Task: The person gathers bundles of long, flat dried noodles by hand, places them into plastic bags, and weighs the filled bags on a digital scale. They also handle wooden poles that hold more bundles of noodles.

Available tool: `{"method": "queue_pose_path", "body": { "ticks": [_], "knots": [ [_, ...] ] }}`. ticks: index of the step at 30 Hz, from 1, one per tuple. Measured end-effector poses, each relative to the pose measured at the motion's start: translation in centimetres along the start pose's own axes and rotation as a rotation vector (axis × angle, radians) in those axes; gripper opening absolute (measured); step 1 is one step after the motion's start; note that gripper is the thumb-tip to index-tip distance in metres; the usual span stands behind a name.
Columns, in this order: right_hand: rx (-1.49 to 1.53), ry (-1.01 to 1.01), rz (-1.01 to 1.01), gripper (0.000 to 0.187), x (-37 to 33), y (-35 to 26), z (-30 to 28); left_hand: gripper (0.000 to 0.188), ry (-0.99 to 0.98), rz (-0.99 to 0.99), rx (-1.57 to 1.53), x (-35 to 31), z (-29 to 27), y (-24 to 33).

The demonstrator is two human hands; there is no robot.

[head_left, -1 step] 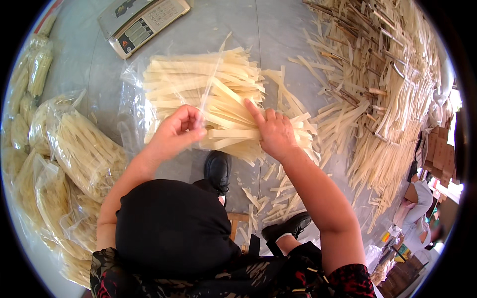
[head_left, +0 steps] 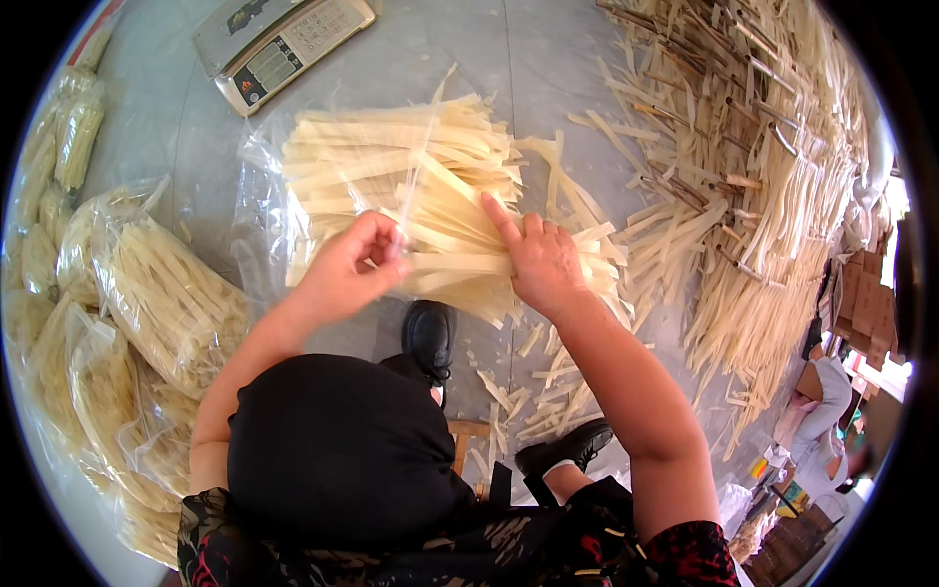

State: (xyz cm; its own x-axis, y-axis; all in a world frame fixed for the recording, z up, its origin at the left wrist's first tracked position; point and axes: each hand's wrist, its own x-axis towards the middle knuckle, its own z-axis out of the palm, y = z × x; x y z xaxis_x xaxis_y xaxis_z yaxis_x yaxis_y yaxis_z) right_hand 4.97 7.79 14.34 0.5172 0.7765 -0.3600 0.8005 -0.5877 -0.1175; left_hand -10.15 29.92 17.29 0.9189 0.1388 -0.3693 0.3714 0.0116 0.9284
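Observation:
A thick bundle of pale yellow, flat dried strips [head_left: 460, 201], like wide noodles, lies in front of me. Its left part is inside a clear plastic bag [head_left: 262, 210], whose edge crosses the strips. My left hand [head_left: 352, 266] is closed in a pinch at the near side of that edge, thumb and index finger together on the film. On the right end of the bundle rests my right hand [head_left: 546, 262], palm down. Its index finger is stretched along the strips, the other fingers are slightly bent, and the thumb is mostly hidden.
Filled clear bags of strips [head_left: 171, 298] are piled at my left. A scale [head_left: 284, 59] stands at the far left. Loose strips and sticks [head_left: 734, 196] form a heap on the right. My black shoes [head_left: 428, 338] are below the bundle. Another person [head_left: 827, 401] is at the far right.
My left hand has shifted slightly, its thumb drawn closer to the index finger. The right hand and the bundle stay in place.

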Motion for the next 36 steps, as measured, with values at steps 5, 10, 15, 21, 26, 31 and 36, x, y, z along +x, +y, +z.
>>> {"method": "queue_pose_path", "body": {
  "ticks": [5, 10, 15, 21, 26, 31, 36],
  "knots": [
    [-0.179, 0.140, -0.118, 0.072, 2.0, -2.4, -4.5, 0.021, 0.118, 0.025, 0.161, 0.4, 1.8, 1.7],
    [-0.221, 0.453, -0.414, 0.061, 3.0, -7.1, 1.3, 0.019, 0.189, 0.074, -0.035, 1.4, 2.1, 0.3],
    [-0.097, 0.072, -0.443, 0.046, 5.0, -7.4, -0.2, 0.018, 0.068, -0.035, -0.048, 0.8, 2.4, -0.3],
    [0.045, -0.042, -0.538, 0.057, 3.8, -7.0, -2.6, 0.013, 0.172, -0.002, -0.043, 1.5, 0.5, -1.6],
    [0.469, 0.584, -0.082, 0.058, 1.6, 0.6, -2.5, 0.027, 0.144, 0.085, 0.615, 1.9, 0.7, -1.0],
    [0.929, 0.142, 0.475, 0.043, 7.6, 2.1, -0.1, 0.063, 0.111, 0.376, 1.068, 5.3, 2.5, -0.5],
    [1.342, 0.505, 0.600, 0.034, 7.1, 6.7, 2.5, 0.060, 0.069, 0.319, 1.245, 6.0, 2.5, -4.3]
  ]
}}
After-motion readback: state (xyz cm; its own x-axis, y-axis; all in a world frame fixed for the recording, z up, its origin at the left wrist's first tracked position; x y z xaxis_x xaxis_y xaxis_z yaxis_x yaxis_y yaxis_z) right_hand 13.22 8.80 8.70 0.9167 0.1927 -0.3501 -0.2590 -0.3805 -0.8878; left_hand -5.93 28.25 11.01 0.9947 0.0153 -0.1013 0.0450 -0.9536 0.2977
